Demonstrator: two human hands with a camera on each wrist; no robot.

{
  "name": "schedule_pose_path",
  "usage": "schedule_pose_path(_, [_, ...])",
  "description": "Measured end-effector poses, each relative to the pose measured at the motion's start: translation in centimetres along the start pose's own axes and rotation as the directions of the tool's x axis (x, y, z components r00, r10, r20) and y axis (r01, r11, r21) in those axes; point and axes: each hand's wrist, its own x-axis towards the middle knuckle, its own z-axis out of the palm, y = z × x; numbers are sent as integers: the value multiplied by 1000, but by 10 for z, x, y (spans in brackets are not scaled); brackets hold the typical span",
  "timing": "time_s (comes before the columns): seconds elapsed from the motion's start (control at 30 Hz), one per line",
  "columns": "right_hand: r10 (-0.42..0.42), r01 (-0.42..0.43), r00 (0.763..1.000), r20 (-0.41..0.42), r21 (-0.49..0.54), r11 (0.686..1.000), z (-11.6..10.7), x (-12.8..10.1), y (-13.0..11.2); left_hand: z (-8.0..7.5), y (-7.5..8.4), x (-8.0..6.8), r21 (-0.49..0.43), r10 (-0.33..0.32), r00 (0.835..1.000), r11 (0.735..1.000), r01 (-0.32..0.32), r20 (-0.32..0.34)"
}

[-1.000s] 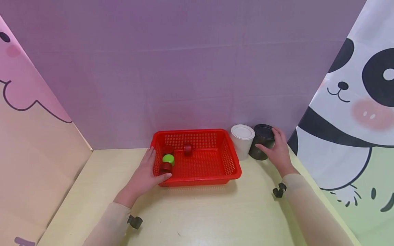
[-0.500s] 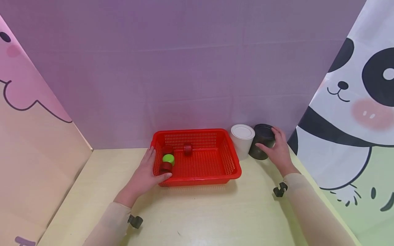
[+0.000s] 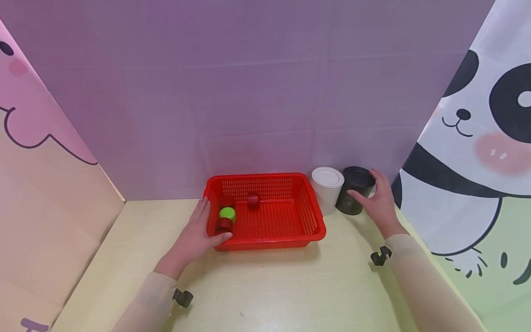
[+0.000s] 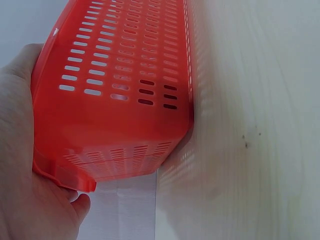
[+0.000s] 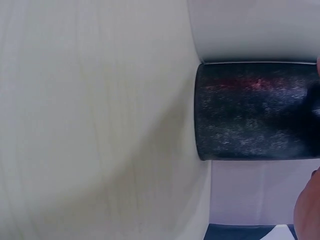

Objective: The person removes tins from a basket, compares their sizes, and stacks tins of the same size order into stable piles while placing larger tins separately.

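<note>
A red slotted basket [image 3: 274,241] stands on the pale wooden table [image 3: 269,290]. My left hand [image 3: 195,237] holds its front left corner, thumb over the rim and fingers along the left wall. In the left wrist view the hand [image 4: 20,165] clasps the basket's corner [image 4: 125,85]. Inside the basket lie a green cap [image 3: 227,213] and three dark red caps [image 3: 225,224]. My right hand [image 3: 379,203] is curled round a black can [image 3: 352,186] right of the basket, thumb on its front. The right wrist view shows the black can [image 5: 245,110] close up.
A white lidded can [image 3: 327,189] stands between the basket and the black can, touching or nearly touching both. A purple backdrop closes the back. A pink panel stands at the left and a panda panel [image 3: 477,138] at the right, close behind my right hand.
My right wrist has shifted slightly to the right. The basket, both cans and the left hand have stayed in place.
</note>
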Motion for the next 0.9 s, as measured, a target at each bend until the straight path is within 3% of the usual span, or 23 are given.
schedule_pose_path(0.27, [-160,167,981,-108,60,984,2,3,-15,-1,3,-1,-10,-8,1000,1000,9,8])
schedule_pose_path(0.5, [-213,219,975,-71,91,972,10,8,-51,0,2,1,9,-13,1000,1000,13,10])
schedule_pose_path(0.63, [-242,239,970,9,123,963,13,11,-80,0,2,1,2,-14,1000,1000,14,11])
schedule_pose_path(0.77, [-220,194,960,176,154,969,17,14,-109,-1,4,0,-10,-16,1000,1000,16,9])
schedule_pose_path(0.9, [-156,99,917,367,170,981,24,16,-136,-1,4,0,-4,-11,1000,1000,11,7])
